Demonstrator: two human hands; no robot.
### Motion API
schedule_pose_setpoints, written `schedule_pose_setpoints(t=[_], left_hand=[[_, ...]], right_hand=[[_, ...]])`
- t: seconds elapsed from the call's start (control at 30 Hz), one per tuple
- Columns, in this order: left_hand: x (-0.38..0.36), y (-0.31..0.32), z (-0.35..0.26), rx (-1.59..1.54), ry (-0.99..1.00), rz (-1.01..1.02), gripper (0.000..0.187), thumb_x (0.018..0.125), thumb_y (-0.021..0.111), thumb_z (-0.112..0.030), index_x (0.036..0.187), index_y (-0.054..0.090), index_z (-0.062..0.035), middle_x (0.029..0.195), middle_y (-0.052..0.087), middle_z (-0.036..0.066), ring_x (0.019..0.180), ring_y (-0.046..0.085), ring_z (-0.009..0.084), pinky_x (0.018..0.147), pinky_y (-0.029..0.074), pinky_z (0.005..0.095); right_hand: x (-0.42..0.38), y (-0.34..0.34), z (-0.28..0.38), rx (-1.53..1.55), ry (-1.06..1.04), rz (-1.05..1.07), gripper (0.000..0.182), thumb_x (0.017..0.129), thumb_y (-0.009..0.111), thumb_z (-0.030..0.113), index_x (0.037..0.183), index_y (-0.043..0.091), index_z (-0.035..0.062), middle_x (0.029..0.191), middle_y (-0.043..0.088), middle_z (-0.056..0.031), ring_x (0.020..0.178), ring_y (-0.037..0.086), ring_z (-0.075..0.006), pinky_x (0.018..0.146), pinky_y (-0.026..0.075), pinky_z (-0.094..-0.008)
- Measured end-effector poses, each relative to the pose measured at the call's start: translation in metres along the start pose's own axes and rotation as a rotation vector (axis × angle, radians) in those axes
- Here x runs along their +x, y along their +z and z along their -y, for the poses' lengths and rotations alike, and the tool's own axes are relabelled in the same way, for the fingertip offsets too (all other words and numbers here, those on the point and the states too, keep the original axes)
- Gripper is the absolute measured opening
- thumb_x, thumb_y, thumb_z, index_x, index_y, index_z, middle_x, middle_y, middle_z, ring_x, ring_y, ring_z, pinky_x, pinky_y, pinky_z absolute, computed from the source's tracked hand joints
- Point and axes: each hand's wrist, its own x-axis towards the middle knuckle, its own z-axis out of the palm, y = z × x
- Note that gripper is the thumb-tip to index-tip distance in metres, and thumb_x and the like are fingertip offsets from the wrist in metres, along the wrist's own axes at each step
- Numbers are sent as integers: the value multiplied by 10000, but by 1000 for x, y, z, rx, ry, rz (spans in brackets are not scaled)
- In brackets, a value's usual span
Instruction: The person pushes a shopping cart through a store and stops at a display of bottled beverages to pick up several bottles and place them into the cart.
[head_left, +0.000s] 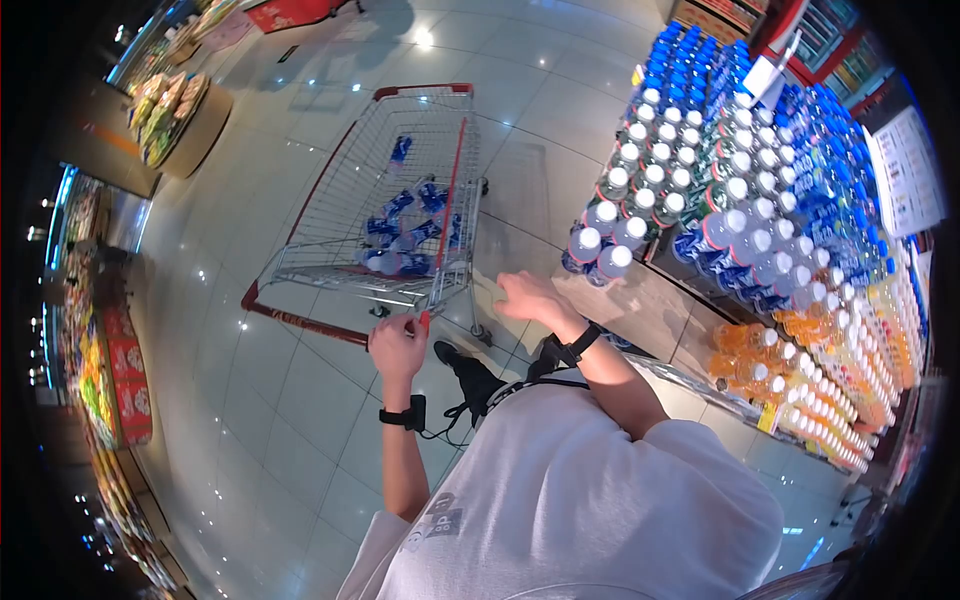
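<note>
A wire shopping cart (330,200) with red trim stands ahead on the tiled floor. My left hand (398,347) is wrapped round the right end of its dark red handle (305,323). Inside the cart lie several clear bottles with blue labels (410,225), mostly heaped at the near right, with one farther up. My right hand (530,298) hovers between the cart and the bottle display, its fingers loosely bent and apart, with nothing visible in them. The nearest display bottles (600,250) have white caps and blue labels and stand upright, a short way beyond that hand.
The display platform (665,310) holds rows of blue-capped bottles (690,60) and orange drinks (745,355). A price sign (905,180) stands at the right. Produce stands (185,125) line the left side. My shoe (447,353) is just behind the cart.
</note>
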Motion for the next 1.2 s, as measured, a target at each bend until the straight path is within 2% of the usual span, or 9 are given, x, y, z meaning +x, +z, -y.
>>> schedule_pose_setpoints(t=[0.17, 0.27, 0.37, 0.43, 0.7, 0.9, 0.97, 1.1, 1.2], left_hand=[[1, 0, 2, 17, 35, -3, 120, 881, 756, -187, 863, 794, -75, 784, 746, 87, 773, 721, 333, 752, 559, 462], [0, 2, 4, 7, 18, -3, 115, 884, 754, -185, 829, 779, -87, 776, 742, 70, 785, 709, 336, 756, 535, 472], [1, -1, 0, 8, 22, 2, 117, 886, 757, -185, 827, 778, -86, 764, 737, 72, 775, 707, 339, 744, 537, 476], [3, -6, -4, 24, 21, 29, 119, 892, 760, -181, 851, 789, -74, 794, 752, 96, 781, 720, 349, 739, 556, 475], [2, -4, 0, 66, 31, 53, 122, 909, 756, -175, 884, 809, -67, 826, 768, 120, 783, 739, 348, 720, 579, 467], [2, -5, 0, 48, 24, 50, 124, 911, 755, -174, 907, 821, -69, 842, 779, 122, 787, 751, 338, 728, 589, 447], [2, -5, 0, 38, 10, 59, 125, 909, 753, -169, 912, 820, -63, 840, 780, 126, 785, 753, 339, 729, 588, 442], [2, -3, 3, 30, 17, 53, 127, 908, 748, -167, 910, 817, -60, 834, 777, 127, 782, 752, 340, 726, 587, 442], [1, 0, 5, -7, -2, 38, 114, 897, 756, -176, 846, 778, -76, 776, 744, 86, 780, 711, 346, 746, 552, 480]], right_hand=[[-26, -15, -28, 23, 42, -57, 562, 946, 747, 389, 1377, 662, 39, 1188, 777, -216, 1164, 729, -421, 958, 584, -523], [-58, -41, -42, 107, -88, -116, 537, 974, 753, 388, 1377, 660, 44, 1100, 794, -182, 1047, 763, -380, 885, 592, -475], [-97, -76, -47, 473, -96, -304, 436, 996, 769, 329, 1317, 675, 49, 980, 782, -142, 894, 758, -288, 811, 587, -392], [-110, -80, -69, 465, -71, -500, 394, 978, 790, 282, 1285, 697, 54, 980, 789, -146, 894, 774, -292, 800, 595, -402], [-141, -76, -134, 476, 152, -716, 356, 930, 813, 173, 1241, 707, 35, 984, 794, -166, 893, 788, -300, 802, 607, -421], [-138, -68, -134, 400, 211, -736, 456, 896, 819, 132, 1321, 669, 57, 1189, 729, -173, 896, 770, -307, 814, 603, -441], [-131, -65, -130, 339, 178, -803, 468, 896, 820, 120, 1336, 665, 87, 1294, 678, -148, 966, 761, -331, 832, 601, -463], [-115, -58, -130, 199, 108, -870, 471, 911, 804, 94, 1359, 660, 71, 1291, 679, -136, 894, 723, -307, 805, 595, -427], [-108, -55, -127, 171, 119, -798, 473, 926, 790, 113, 1381, 665, 81, 1333, 664, -139, 1013, 729, -350, 853, 598, -453]])
